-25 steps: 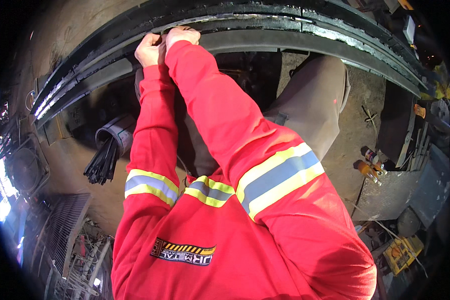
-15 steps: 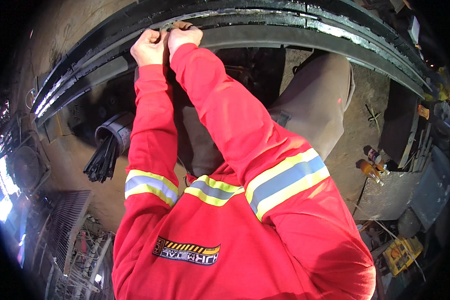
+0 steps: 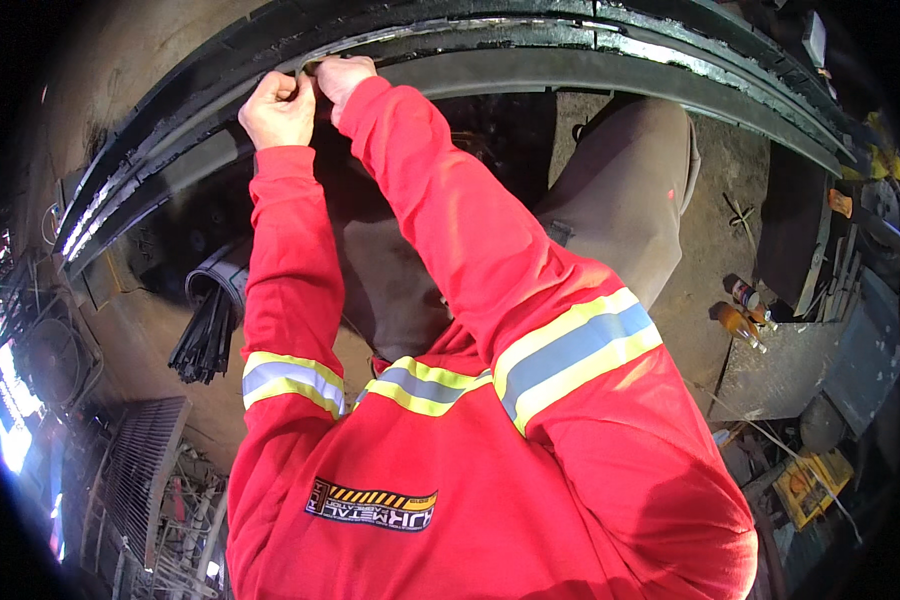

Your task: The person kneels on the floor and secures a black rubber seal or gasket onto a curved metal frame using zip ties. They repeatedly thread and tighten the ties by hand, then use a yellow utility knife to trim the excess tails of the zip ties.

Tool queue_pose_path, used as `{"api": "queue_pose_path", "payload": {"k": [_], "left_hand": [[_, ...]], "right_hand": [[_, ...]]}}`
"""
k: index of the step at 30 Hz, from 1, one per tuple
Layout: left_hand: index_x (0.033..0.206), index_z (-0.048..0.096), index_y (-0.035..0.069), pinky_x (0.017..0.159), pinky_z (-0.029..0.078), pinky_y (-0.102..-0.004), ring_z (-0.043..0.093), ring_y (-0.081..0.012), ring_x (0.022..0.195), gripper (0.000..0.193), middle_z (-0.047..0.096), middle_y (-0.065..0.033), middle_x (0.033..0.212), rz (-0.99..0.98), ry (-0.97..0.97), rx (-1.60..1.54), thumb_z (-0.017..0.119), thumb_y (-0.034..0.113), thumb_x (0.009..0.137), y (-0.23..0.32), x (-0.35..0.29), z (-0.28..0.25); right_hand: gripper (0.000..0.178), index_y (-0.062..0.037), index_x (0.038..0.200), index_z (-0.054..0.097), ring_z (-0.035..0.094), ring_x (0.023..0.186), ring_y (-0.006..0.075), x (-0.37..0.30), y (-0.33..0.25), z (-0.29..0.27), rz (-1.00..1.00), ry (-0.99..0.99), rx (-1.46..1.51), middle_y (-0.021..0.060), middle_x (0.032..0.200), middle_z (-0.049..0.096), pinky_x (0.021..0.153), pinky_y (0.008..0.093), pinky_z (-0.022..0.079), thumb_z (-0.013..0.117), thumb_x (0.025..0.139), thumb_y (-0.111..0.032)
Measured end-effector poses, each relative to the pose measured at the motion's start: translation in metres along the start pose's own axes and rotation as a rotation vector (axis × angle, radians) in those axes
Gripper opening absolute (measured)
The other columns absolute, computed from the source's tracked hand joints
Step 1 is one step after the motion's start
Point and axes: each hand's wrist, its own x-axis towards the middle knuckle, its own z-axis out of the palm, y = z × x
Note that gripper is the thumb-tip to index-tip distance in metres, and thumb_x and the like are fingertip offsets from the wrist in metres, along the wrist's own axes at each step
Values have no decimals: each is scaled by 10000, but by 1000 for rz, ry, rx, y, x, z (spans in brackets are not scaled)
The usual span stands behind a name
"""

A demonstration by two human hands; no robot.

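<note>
Shifted slightly leftward along the bars: both hands, the left also drawn a little toward the body. Left hand: fingers curled narrow, tips close together. Right hand: bent inward just beside it; grip on anything cannot be told. Long dark metal bars: across the top, beyond the knees, at the fingertips. Handling note: best with wrists steady, fingertips close, small movements, wary of possibly sharp edges. Surroundings, left to right: fan; dark slatted grille; brown floor; bucket of black strips; bottles; yellow case
</note>
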Motion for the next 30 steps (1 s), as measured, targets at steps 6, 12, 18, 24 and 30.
{"api": "queue_pose_path", "payload": {"k": [6,12,18,24,30], "left_hand": [[616,571,9,506,441,-258,514,-72,488,193,583,-65,534,-7,3,26,734,44,714,-1,-3,-3],[637,578,9,529,464,-258,558,-97,503,167,608,-82,559,43,-23,37,728,24,711,-1,-2,-8],[643,589,25,540,478,-274,610,-143,520,150,625,-105,578,81,-54,83,727,46,698,2,1,-5],[659,600,34,549,487,-292,629,-183,529,156,630,-111,589,133,-142,262,738,88,707,13,8,-21],[643,591,40,536,488,-303,622,-207,504,182,617,-115,568,150,-148,301,744,115,710,17,13,-23]], "right_hand": [[179,55,906,639,607,776,204,-11,-2,-3,79,-42,171,156,873,655,669,378,493,636,806,-93],[406,88,1124,462,620,1050,354,-44,-32,4,151,148,44,277,1139,602,883,377,496,592,784,-93],[381,68,1086,512,635,994,310,-6,-16,4,176,85,-232,245,1084,626,859,353,493,593,783,-148],[249,61,932,654,673,834,238,-20,-30,17,154,152,-335,192,915,683,743,350,511,523,834,-127],[142,5,903,605,609,710,258,-49,-24,18,334,80,769,133,811,633,658,394,512,545,901,-124]]}}
